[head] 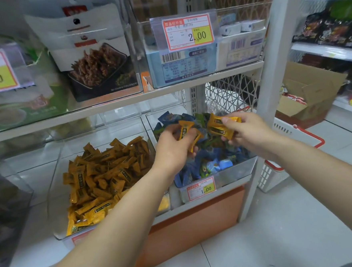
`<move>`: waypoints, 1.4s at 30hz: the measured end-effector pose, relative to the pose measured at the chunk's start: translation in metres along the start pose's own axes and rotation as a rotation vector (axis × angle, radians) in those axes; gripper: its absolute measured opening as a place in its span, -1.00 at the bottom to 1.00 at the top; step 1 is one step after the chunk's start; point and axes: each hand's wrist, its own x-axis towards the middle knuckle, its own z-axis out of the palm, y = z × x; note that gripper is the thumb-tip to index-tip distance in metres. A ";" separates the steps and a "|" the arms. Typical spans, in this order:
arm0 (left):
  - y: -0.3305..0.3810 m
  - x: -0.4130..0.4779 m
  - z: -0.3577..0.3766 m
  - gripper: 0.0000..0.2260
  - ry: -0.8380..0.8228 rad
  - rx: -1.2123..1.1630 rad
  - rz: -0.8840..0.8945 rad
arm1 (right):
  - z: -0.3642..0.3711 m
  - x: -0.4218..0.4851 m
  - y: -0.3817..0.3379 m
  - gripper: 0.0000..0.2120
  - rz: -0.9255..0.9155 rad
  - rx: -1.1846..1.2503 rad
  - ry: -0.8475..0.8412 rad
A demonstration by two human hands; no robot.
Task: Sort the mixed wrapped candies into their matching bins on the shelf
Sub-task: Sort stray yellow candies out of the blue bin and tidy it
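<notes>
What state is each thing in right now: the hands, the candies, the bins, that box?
left hand, gripping orange candies above the right bin
right hand, pinching more orange candies above the same bin
left bin, heaped with orange candies
right bin, holding mixed blue and green candies
cardboard box, flaps open
</notes>
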 end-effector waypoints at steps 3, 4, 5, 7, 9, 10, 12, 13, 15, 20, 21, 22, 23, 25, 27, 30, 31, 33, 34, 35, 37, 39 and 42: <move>0.002 0.001 0.011 -0.81 0.066 -0.203 -0.135 | 0.028 -0.003 -0.002 -0.89 -0.005 0.200 0.001; 0.002 0.002 0.014 -0.81 0.086 -0.239 -0.158 | 0.036 -0.003 -0.002 -0.88 -0.012 0.227 0.012; 0.001 0.004 0.016 -0.86 0.106 -0.266 -0.164 | 0.043 -0.004 -0.001 -0.87 -0.018 0.235 0.032; 0.001 0.005 0.020 -0.98 0.146 -0.285 -0.155 | 0.055 -0.006 0.002 -0.84 -0.034 0.206 0.078; -0.004 0.008 0.023 -0.96 0.181 -0.246 -0.145 | 0.065 -0.008 0.005 -0.81 -0.055 0.175 0.102; -0.006 0.009 0.024 -0.94 0.195 -0.206 -0.145 | 0.071 -0.009 0.005 -0.81 -0.064 0.171 0.106; -0.008 0.010 0.024 -0.86 0.221 -0.120 -0.149 | 0.081 -0.011 0.006 -0.79 -0.062 0.170 0.093; -0.008 0.010 0.022 -0.81 0.232 -0.096 -0.149 | 0.086 -0.012 0.007 -0.77 -0.054 0.171 0.080; -0.007 0.012 0.018 -0.74 0.240 -0.080 -0.146 | 0.093 -0.013 0.008 -0.71 -0.037 0.184 0.059; -0.002 0.011 0.008 -0.77 0.180 -0.112 -0.108 | 0.091 -0.015 0.013 -0.67 -0.081 0.055 -0.030; -0.001 0.010 0.005 -0.79 0.178 -0.082 -0.085 | 0.091 -0.016 0.014 -0.65 -0.106 -0.034 -0.054; 0.000 0.008 0.003 -0.77 0.187 -0.040 -0.069 | 0.093 -0.017 0.014 -0.61 -0.131 -0.146 -0.074; 0.002 0.008 -0.001 -0.75 0.205 0.000 -0.058 | 0.094 -0.019 0.014 -0.57 -0.153 -0.243 -0.095; 0.006 0.008 -0.007 -0.73 0.239 0.029 -0.060 | 0.096 -0.022 0.013 -0.51 -0.181 -0.320 -0.157; 0.011 0.006 -0.016 -0.61 0.254 0.020 -0.095 | 0.096 -0.024 0.011 -0.42 -0.190 -0.328 -0.244; 0.015 0.003 -0.043 -0.60 0.218 0.010 -0.119 | 0.095 -0.025 0.009 -0.27 -0.233 -0.335 -0.351; 0.014 0.003 -0.056 -0.58 0.192 0.041 -0.127 | 0.094 -0.024 0.008 -0.29 -0.259 -0.350 -0.332; 0.010 0.002 -0.086 -0.49 0.191 0.201 -0.128 | 0.092 -0.021 0.007 -0.37 -0.329 -0.451 -0.232; 0.005 0.003 -0.100 -0.48 0.227 0.332 -0.100 | 0.090 -0.018 0.007 -0.42 -0.361 -0.526 -0.181; 0.000 0.003 -0.113 -0.46 0.254 0.461 -0.064 | 0.087 -0.015 0.008 -0.47 -0.390 -0.601 -0.142; -0.010 0.002 -0.129 -0.33 0.218 0.654 -0.042 | 0.076 -0.007 0.011 -0.60 -0.427 -0.721 -0.090; -0.018 0.003 -0.134 -0.39 0.112 0.831 -0.107 | 0.062 0.002 0.016 -0.68 -0.439 -0.814 -0.037; -0.021 0.006 -0.125 -0.55 0.015 1.027 -0.111 | 0.037 0.017 0.023 -0.68 -0.389 -0.895 0.097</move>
